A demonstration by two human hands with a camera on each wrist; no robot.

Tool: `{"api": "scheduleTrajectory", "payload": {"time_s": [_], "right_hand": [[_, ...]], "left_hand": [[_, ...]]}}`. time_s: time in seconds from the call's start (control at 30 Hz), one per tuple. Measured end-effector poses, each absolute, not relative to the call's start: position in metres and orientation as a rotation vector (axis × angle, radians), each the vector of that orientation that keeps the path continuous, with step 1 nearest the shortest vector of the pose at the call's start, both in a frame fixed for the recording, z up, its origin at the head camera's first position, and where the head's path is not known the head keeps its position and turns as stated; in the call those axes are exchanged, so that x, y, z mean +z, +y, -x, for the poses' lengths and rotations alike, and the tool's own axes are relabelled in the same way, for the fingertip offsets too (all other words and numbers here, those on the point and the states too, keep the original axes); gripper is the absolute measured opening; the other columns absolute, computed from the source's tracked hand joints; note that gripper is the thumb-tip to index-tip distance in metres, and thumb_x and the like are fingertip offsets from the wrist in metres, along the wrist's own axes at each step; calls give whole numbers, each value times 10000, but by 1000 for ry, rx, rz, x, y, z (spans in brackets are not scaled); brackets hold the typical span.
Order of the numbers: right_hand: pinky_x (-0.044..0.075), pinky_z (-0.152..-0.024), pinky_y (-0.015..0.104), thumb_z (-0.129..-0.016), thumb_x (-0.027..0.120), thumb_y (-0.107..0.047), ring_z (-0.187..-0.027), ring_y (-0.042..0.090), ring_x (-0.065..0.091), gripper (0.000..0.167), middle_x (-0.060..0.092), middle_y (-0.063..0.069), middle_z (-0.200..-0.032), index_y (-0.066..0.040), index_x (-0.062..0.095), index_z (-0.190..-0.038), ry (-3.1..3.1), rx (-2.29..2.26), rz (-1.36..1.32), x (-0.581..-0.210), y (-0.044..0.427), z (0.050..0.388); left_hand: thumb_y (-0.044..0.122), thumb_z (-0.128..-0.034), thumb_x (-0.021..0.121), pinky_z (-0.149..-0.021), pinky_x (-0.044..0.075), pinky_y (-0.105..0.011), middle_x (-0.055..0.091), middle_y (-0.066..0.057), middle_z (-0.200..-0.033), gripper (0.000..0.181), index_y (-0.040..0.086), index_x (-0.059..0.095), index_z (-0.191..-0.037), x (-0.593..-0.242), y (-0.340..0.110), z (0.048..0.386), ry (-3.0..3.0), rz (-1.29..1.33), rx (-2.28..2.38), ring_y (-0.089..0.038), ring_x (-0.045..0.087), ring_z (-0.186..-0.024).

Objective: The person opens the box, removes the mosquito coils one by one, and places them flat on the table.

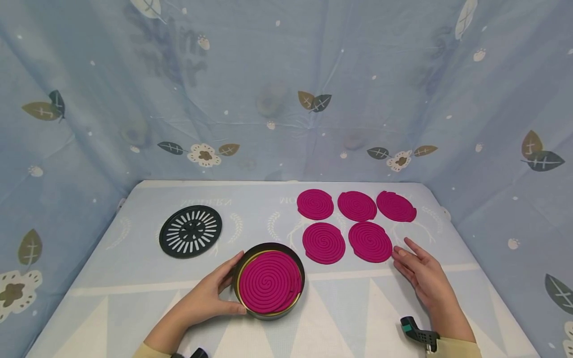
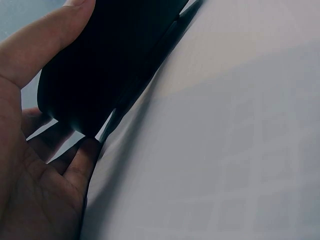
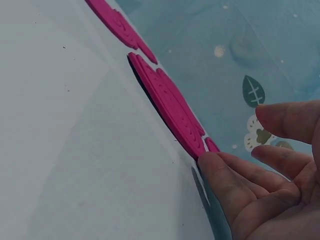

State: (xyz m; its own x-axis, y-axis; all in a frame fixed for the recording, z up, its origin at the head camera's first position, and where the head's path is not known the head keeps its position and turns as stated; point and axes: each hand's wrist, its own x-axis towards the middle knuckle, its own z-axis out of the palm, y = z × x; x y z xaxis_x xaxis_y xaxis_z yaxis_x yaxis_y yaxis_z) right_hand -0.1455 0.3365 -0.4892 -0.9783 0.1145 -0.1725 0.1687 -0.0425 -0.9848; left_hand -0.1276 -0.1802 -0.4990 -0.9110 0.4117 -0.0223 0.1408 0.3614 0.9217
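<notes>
Left hand [image 1: 207,297] had the black tin [image 1: 270,245] gripped by its left side, thumb on the near wall, fingers round the far side. Tin sat front-centre on the table [image 1: 344,313]. Fingertips were partly hidden behind the wall; the left wrist view showed the tin only as a dark mass, cut off at the top, contents out of sight.

Coils inside tin [image 1: 267,282]: at least two, magenta, top one overlapping another at its right. Anything lower was covered, so no total.

Right hand [image 1: 423,276] was at the right edge of the front-right coil [image 1: 370,242], tips touching it in the right wrist view, two other digits spread clear. Couldn't tell whether it was pinched or just touched. That view had the coils nearly edge-on, one running out at the top, a sliver of another just behind the fingertips.

Loose coils on the table: five. Back row three, front row two, all right of centre.

Slotted black disc [image 1: 191,230]: one, flat, left of the tin, apart from it.

Wrist mounts: two; right one [image 1: 418,334] clear, left one [image 1: 199,353] mostly cropped at the bottom edge.
</notes>
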Motion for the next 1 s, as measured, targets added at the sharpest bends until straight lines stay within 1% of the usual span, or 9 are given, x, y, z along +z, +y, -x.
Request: {"api": "scheduleTrajectory", "payload": {"time_s": [0.27,0.43,0.67,0.77,0.87,1.0], "right_hand": [[531,-926,268,-981,637,-225,-1070,92,658,777,614,-38,-1202,-16,174,-1570,2135,-2251,-304,-484,336,143],[533,-923,271,-987,628,-224,-1089,103,653,752,601,-28,-1240,-29,194,-1570,2164,-2243,-257,-481,334,143],[512,-958,298,-998,606,-176,-1126,158,643,710,574,64,-1321,-13,208,-1562,2155,-2240,-106,-471,326,145],[523,-955,294,-999,605,-183,-1134,158,639,693,557,98,-1362,0,231,-1552,2193,-2183,-51,-467,319,148],[541,-941,290,-995,613,-199,-1130,161,640,681,524,174,-1402,9,260,-1540,2247,-2108,-22,-462,310,152],[545,-941,285,-997,609,-196,-1138,199,636,661,452,280,-1434,18,281,-1530,2292,-2008,34,-454,299,157]], "left_hand": [[377,-585,957,-1134,322,-244,267,63,-1595,1238,199,247,-1584,-498,-180,127,2374,-500,1572,-126,241,-1450],[382,-583,957,-1134,323,-252,270,69,-1592,1230,227,255,-1580,-498,-180,127,2383,-495,1566,-130,246,-1451],[390,-577,958,-1137,324,-266,268,69,-1593,1232,241,257,-1578,-498,-179,128,2382,-478,1560,-135,246,-1453],[386,-576,959,-1137,324,-264,271,67,-1592,1228,251,259,-1576,-498,-179,128,2383,-476,1563,-134,249,-1452],[384,-578,959,-1137,324,-262,274,69,-1591,1225,253,260,-1576,-499,-180,128,2388,-481,1566,-134,251,-1451],[390,-584,956,-1136,328,-269,274,65,-1591,1224,225,260,-1578,-500,-180,128,2392,-489,1564,-148,250,-1453]]}}
